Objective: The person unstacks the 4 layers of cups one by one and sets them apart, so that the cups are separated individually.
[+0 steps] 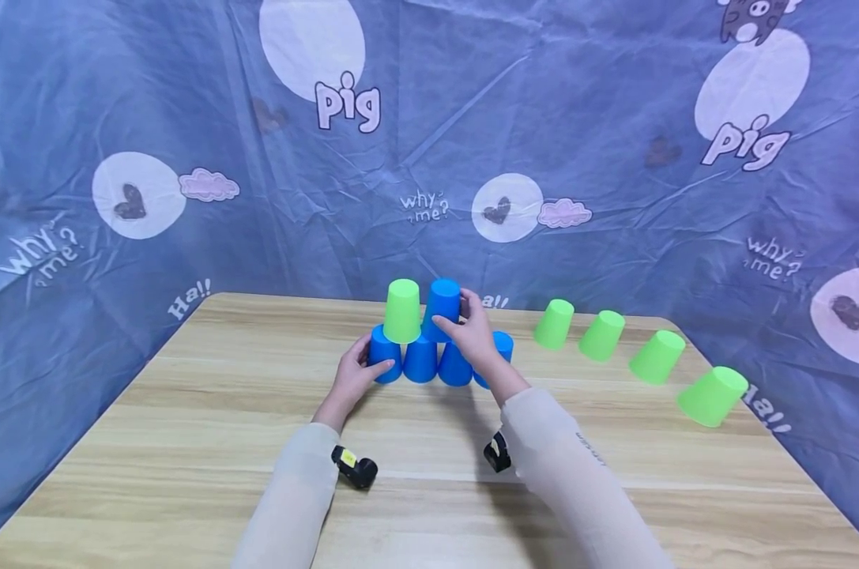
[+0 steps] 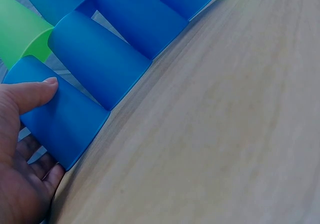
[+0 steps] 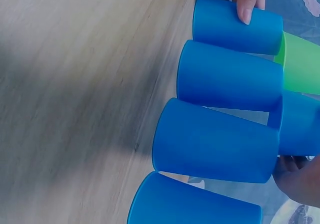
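Observation:
Several upside-down blue cups (image 1: 420,362) stand in a row on the table. On top of the row's left end sits an upside-down green cup (image 1: 403,310). Beside it is another blue cup (image 1: 443,300), which my right hand (image 1: 477,330) grips from the right, thumb in front and fingers behind. This upper cup rests on or just over the second and third cups of the row; which, I cannot tell. My left hand (image 1: 354,375) holds the leftmost blue cup (image 2: 65,114) of the row, thumb across its front and fingers round the far side.
To the right, several upside-down green cups (image 1: 603,336) stand spaced in a line running toward the table's right edge. The wooden table (image 1: 209,442) meets a blue patterned cloth (image 1: 429,142) at the back and sides. Small black devices (image 1: 358,472) sit at both wrists.

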`<state>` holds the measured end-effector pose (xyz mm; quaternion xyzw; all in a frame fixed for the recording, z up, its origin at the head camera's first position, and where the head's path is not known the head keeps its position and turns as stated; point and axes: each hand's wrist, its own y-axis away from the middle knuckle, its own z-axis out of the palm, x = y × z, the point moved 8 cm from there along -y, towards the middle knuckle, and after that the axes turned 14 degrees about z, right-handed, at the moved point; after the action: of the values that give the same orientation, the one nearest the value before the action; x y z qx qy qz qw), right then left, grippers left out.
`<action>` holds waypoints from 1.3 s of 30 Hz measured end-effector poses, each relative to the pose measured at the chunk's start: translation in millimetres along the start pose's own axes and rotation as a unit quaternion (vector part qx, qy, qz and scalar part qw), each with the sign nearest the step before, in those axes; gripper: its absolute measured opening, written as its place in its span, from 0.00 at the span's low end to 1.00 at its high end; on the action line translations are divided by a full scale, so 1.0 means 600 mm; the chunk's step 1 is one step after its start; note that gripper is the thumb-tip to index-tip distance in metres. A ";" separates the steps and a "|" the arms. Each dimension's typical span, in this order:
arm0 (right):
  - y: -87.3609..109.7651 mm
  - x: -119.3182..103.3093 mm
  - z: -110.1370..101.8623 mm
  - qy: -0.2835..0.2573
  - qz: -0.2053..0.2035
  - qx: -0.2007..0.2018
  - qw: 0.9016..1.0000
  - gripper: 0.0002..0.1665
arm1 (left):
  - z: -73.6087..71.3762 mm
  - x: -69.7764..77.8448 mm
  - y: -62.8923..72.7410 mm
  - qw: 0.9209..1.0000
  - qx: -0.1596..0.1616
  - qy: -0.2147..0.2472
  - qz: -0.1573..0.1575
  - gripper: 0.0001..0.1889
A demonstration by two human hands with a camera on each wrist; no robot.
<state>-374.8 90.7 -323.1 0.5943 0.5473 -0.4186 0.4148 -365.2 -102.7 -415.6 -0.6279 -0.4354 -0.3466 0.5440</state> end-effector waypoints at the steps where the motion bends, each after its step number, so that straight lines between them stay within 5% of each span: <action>1: -0.001 0.002 0.001 0.001 0.003 0.001 1.000 0.38 | 0.001 0.001 0.001 1.000 0.000 0.000 0.000 0.32; 15: 0.000 0.010 -0.002 0.021 0.011 0.011 1.000 0.38 | 0.005 0.006 0.002 1.000 -0.002 -0.001 -0.001 0.33; 39: 0.030 0.001 -0.082 -0.001 -0.044 0.048 0.998 0.38 | 0.001 0.000 0.003 1.000 -0.002 -0.003 -0.002 0.32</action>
<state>-354.6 136.7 -308.3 0.5886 0.5514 -0.4632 0.3674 -363.6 -102.3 -416.0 -0.6290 -0.4374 -0.3470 0.5409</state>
